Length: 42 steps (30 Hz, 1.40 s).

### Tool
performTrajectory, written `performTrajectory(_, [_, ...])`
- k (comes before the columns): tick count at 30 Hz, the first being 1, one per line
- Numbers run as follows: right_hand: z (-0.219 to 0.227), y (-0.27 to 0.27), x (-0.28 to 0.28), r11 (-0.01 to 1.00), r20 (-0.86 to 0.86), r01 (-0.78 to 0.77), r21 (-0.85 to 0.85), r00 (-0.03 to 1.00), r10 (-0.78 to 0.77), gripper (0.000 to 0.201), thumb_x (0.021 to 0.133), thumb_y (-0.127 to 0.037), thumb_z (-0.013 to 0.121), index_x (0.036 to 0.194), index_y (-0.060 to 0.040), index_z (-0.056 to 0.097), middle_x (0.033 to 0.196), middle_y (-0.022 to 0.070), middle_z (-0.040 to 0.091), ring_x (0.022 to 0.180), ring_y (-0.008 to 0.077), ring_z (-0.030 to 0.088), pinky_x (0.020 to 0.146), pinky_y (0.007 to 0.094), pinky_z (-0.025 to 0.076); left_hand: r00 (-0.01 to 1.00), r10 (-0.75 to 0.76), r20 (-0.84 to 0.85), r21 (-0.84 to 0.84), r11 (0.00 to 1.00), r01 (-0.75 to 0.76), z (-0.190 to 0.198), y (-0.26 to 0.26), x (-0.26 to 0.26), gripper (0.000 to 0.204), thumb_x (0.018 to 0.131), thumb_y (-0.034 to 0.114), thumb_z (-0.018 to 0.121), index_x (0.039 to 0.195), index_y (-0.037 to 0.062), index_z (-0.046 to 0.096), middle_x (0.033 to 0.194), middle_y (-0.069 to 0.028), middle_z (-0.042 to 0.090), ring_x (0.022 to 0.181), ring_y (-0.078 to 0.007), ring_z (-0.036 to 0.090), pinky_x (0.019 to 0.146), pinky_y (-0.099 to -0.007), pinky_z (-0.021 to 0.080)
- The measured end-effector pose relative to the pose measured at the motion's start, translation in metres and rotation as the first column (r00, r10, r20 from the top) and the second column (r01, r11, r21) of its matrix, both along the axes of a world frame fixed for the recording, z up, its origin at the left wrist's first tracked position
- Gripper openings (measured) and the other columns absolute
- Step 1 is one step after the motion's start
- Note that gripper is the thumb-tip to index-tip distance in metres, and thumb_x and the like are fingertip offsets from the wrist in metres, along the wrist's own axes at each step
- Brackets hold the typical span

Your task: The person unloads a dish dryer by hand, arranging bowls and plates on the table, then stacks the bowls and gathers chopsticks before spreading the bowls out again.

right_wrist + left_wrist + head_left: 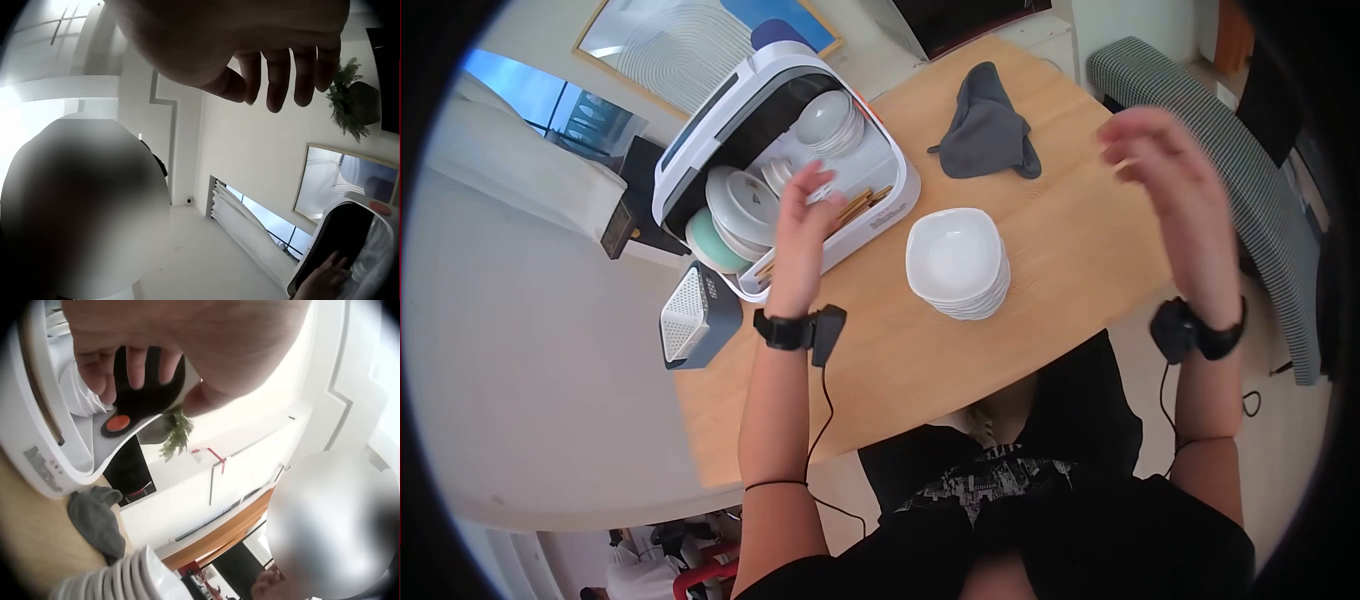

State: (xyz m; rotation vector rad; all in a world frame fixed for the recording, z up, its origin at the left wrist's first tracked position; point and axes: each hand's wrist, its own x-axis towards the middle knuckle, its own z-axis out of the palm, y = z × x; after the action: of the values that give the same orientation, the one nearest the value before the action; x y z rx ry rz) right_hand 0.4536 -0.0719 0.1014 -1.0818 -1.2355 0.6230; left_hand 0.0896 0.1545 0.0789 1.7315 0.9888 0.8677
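In the head view, the left hand [802,250] is raised over the front of a white dish box [900,185], fingers loosely bent and holding nothing. The box holds plates [747,205], small bowls [828,122] and golden utensils [860,208]. A stack of white square bowls [955,258] stands on the table, between the two hands and touched by neither. To the right, the right hand [1175,200] hangs in the air, fingers apart and slightly bent, with nothing in it. The left wrist view shows the left hand [187,344] beside the box; the right wrist view shows the right hand [250,44] empty.
A grey cloth [988,125] lies on the wooden table [850,370] behind the bowl stack. A grey device with a white perforated face [687,310] is at the table's left edge. A striped bench [1230,160] stands to the right. Cables hang from both wrists.
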Motion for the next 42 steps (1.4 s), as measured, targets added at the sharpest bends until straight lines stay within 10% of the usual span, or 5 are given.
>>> performTrajectory(8, [-0.139, 0.037, -0.056, 0.903, -0.045, -0.098, -0.419, 0.995, 0.087, 0.033, 0.108, -0.020, 0.068, 0.136, -0.0019, 0.067, 0.119, 0.0039, 0.071, 0.097, 0.0109, 0.061, 0.089, 0.0276, 0.053, 0.755, -0.301, -0.582, 0.361, 0.737, 0.572, -0.004, -0.081, 0.065, 0.127, 0.069, 0.046, 0.102, 0.170, 0.0091, 0.033, 0.162, -0.0231, 0.047, 0.151, -0.0426, 0.045, 0.125, -0.0492, 0.038])
performTrajectory(21, [-0.146, 0.038, -0.051, 0.944, 0.025, -0.050, -0.326, 0.998, 0.061, 0.034, 0.108, -0.019, 0.068, 0.138, -0.0022, 0.067, 0.124, 0.0040, 0.071, 0.095, 0.0109, 0.061, 0.088, 0.0276, 0.053, 0.834, -0.249, -0.492, 0.264, 0.870, 0.416, 0.024, -0.077, 0.053, 0.113, 0.077, 0.041, 0.097, 0.168, 0.0062, 0.039, 0.166, -0.0216, 0.047, 0.155, -0.0355, 0.045, 0.128, -0.0439, 0.037])
performTrajectory(27, [-0.077, 0.048, -0.076, 0.975, 0.220, -0.079, -0.206, 0.968, 0.124, 0.054, 0.105, -0.034, 0.072, 0.148, -0.0032, 0.060, 0.145, 0.0133, 0.063, 0.129, 0.0269, 0.060, 0.110, 0.0408, 0.048, 0.909, 0.020, -0.417, 0.385, 0.909, 0.157, 0.035, -0.096, -0.043, 0.111, 0.076, 0.037, 0.098, 0.165, 0.0020, 0.042, 0.158, -0.0225, 0.052, 0.147, -0.0361, 0.051, 0.124, -0.0444, 0.041])
performTrajectory(32, [-0.054, 0.069, -0.114, 0.997, 0.807, -0.044, -0.070, 0.584, 0.083, 0.097, 0.089, -0.055, 0.084, 0.162, -0.0051, 0.045, 0.159, 0.0286, 0.049, 0.150, 0.0496, 0.040, 0.124, 0.0545, 0.037, 0.841, 0.119, -0.528, 0.373, 0.922, 0.104, -0.045, -0.100, -0.113, 0.110, 0.074, 0.035, 0.099, 0.164, 0.0031, 0.043, 0.157, -0.0248, 0.052, 0.147, -0.0397, 0.050, 0.124, -0.0469, 0.040])
performTrajectory(42, [-0.048, 0.079, -0.155, 0.958, 0.857, 0.020, -0.286, 0.453, 0.246, 0.094, 0.087, -0.053, 0.085, 0.161, -0.0066, 0.049, 0.149, 0.0299, 0.054, 0.139, 0.0513, 0.048, 0.120, 0.0547, 0.041, 0.814, 0.135, -0.565, 0.286, 0.957, 0.039, -0.079, -0.136, -0.131, 0.111, 0.072, 0.034, 0.101, 0.164, 0.0050, 0.045, 0.153, -0.0230, 0.054, 0.145, -0.0430, 0.048, 0.124, -0.0492, 0.041])
